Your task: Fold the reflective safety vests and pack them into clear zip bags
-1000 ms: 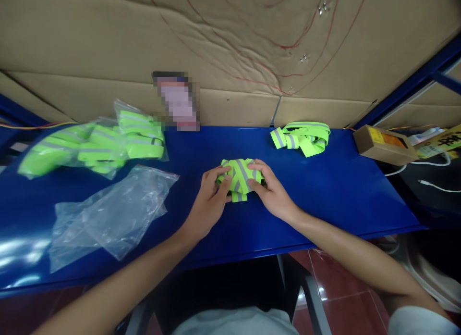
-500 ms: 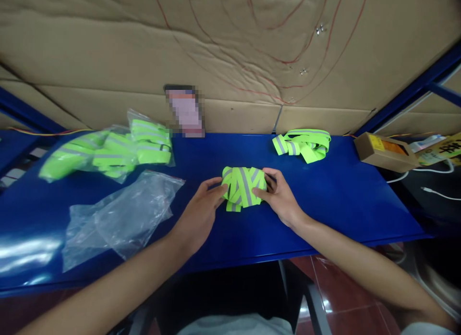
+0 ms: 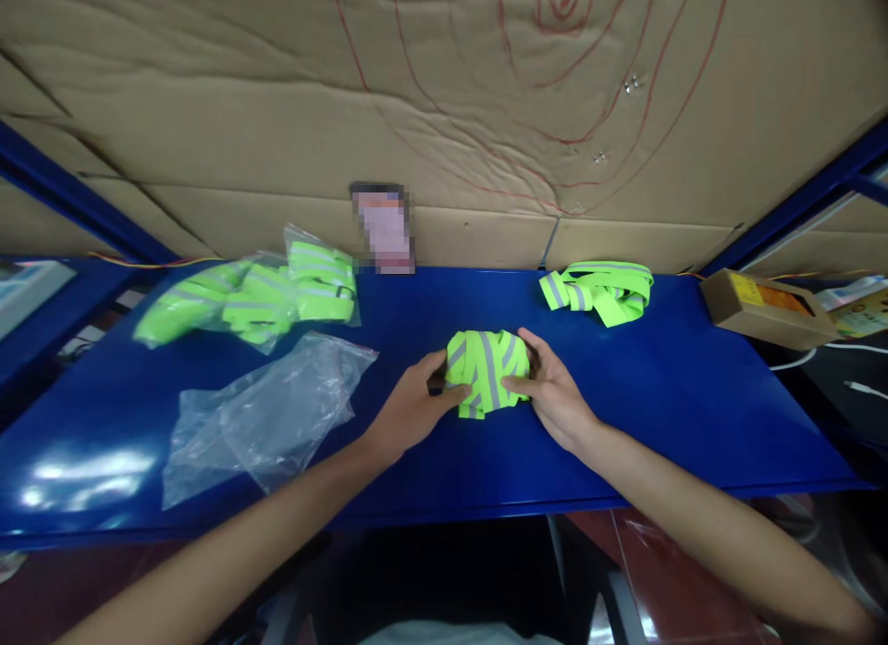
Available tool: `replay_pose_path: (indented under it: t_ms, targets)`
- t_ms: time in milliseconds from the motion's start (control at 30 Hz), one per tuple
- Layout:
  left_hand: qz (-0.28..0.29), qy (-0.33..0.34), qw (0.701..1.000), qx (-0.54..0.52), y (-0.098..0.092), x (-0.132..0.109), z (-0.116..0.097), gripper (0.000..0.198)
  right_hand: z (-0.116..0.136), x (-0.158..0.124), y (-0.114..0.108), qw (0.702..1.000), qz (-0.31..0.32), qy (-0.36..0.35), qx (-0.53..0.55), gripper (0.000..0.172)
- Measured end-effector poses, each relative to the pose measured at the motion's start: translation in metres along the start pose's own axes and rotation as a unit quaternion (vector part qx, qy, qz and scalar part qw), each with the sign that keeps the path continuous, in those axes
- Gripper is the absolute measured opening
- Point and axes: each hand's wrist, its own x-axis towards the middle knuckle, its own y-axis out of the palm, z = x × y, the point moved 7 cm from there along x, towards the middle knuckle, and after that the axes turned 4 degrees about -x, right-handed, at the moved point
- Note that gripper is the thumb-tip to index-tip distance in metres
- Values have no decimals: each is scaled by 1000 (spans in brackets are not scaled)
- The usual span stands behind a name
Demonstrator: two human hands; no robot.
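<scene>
A folded bundle of neon-yellow reflective strap (image 3: 487, 367) with grey stripes is held between both hands above the middle of the blue table. My left hand (image 3: 416, 403) grips its left side, the thumb lying over the front. On the opposite side, my right hand (image 3: 555, 386) has its thumb on the front and its fingers behind, partly hidden. Flat, clear plastic bags (image 3: 270, 414) lie to the left of my left hand. Beyond my right hand rests a loose pile of the same reflective strap (image 3: 603, 291).
Several bagged strap bundles (image 3: 260, 298) lie at the back left of the blue table (image 3: 694, 404). A phone (image 3: 385, 229), its screen blurred, leans on the cardboard wall (image 3: 277, 127). At the right end sits an open-topped cardboard box (image 3: 763, 307), near white cables.
My left thumb has shifted further over the front of the bundle. The bundle stays between both hands, and the whole view has moved slightly.
</scene>
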Motion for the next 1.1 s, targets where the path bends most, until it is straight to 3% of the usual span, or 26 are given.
replay_pose_path:
  t_ms: [100, 233, 400, 567, 867, 1100]
  targets:
    - [-16, 62, 997, 38, 5, 4, -5, 47, 6, 0, 5, 999, 26, -1, -23, 89]
    - [-6, 107, 994, 7, 15, 11, -9, 47, 15, 6, 14, 995, 35, -47, -86, 77]
    - [-18, 95, 995, -8, 15, 19, -6, 51, 27, 17, 20, 970, 27, -144, -194, 62]
    - [-6, 100, 995, -9, 15, 20, -6, 58, 28, 16, 20, 960, 27, -168, -223, 56]
    - [-26, 81, 996, -14, 15, 2, -4, 53, 20, -7, 19, 968, 13, -153, -200, 59]
    - [-8, 121, 992, 32, 19, -11, -2, 51, 28, -20, 26, 926, 34, -220, -304, 67]
